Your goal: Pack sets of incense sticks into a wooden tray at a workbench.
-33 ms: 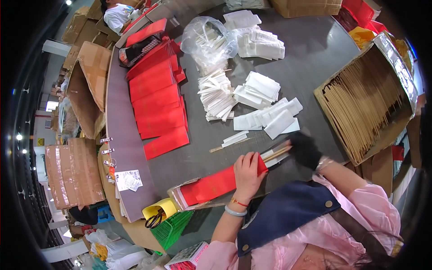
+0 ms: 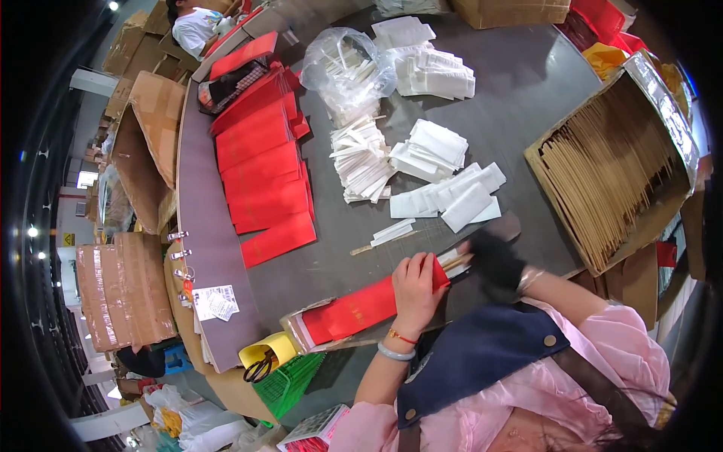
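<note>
My left hand (image 2: pixel 418 290) presses down on the right end of a long red paper sleeve (image 2: pixel 350 313), fingers wrapped over it. The sleeve lies on other red sleeves in a shallow open carton (image 2: pixel 301 337) along the near table edge. Light wooden chopsticks (image 2: pixel 453 261) stick out of the sleeve's right end, with a white slip beside them. My right hand (image 2: pixel 497 264), in a black glove and blurred by motion, is closed around their outer ends. How far the chopsticks reach inside is hidden by the red paper.
Red sleeves (image 2: pixel 260 177) lie overlapping at left. Mid-table are white packets (image 2: pixel 429 151), thin white strips (image 2: pixel 361 162) and a clear bag (image 2: pixel 350 64). A carton of wooden sticks (image 2: pixel 610 181) stands right. Scissors (image 2: pixel 258 368) rest in a yellow holder (image 2: pixel 275 346). Someone sits far left.
My right hand has moved left toward the sleeve, and less of the chopsticks shows outside it. My left hand stays in place.
</note>
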### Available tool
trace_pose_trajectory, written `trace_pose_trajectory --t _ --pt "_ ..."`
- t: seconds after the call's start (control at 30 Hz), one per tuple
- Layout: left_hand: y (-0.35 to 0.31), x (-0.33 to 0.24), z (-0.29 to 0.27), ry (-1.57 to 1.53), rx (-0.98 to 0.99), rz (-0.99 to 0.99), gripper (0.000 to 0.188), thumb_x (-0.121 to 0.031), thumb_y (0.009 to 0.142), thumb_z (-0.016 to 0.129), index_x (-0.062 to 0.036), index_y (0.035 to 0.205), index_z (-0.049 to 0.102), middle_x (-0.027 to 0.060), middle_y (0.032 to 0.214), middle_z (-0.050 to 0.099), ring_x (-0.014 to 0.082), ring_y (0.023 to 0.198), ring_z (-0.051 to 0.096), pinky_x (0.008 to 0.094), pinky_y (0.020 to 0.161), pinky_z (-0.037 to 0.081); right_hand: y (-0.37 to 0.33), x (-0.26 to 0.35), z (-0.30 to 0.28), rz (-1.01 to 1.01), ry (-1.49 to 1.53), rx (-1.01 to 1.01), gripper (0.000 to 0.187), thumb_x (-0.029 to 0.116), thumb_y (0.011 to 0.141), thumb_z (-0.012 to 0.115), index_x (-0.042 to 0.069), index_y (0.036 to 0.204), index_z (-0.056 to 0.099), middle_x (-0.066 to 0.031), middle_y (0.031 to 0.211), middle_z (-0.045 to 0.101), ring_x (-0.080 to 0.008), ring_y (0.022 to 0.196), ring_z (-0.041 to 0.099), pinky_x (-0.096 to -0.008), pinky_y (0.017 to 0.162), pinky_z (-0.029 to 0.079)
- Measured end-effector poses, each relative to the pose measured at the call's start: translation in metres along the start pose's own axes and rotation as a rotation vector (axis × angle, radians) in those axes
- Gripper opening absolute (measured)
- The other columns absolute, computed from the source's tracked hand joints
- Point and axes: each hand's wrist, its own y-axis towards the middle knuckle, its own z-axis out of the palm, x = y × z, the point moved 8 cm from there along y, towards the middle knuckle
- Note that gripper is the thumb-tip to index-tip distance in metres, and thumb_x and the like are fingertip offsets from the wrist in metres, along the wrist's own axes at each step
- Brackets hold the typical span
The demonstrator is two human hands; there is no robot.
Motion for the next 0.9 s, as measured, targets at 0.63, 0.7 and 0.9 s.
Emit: trace_pose_trajectory --t 0.63,0.7,0.9 --pt "-0.018 0.074 -0.05 0.183 -0.124 -0.41 0.08 -0.043 0.067 0.083 -0.0085 0.132 0.052 0.0191 0.14 0.042 0.0418 0.132 0.033 0.0605 0.11 0.023 -0.01 0.066 -0.075 -0.138 -0.609 -0.105 0.063 0.038 0.055 0.085 0.01 0.105 0.058 -0.01 0.1 0.059 -0.0298 0.097 0.058 -0.0452 0.091 0.039" --pt "-0.041 0.074 -0.019 0.11 -0.15 -0.56 0.09 -0.049 0.067 0.082 -0.0058 0.137 0.046 0.0193 0.144 0.037 0.041 0.137 0.027 0.0632 0.111 0.016 -0.008 0.069 -0.07 -0.136 -0.603 -0.08 0.062 0.04 0.056 0.084 0.01 0.104 0.058 -0.0105 0.101 0.059 -0.0296 0.098 0.058 -0.045 0.091 0.039" --pt "-0.051 0.087 -0.01 -0.02 -0.178 -0.531 0.098 -0.05 0.066 0.083 -0.0014 0.14 0.041 0.0201 0.145 0.035 0.0417 0.138 0.024 0.0612 0.113 0.013 0.003 0.067 -0.046 -0.184 -0.643 0.11 0.062 0.04 0.062 0.082 0.009 0.11 0.059 -0.0119 0.105 0.059 -0.0307 0.101 0.057 -0.0468 0.094 0.037"
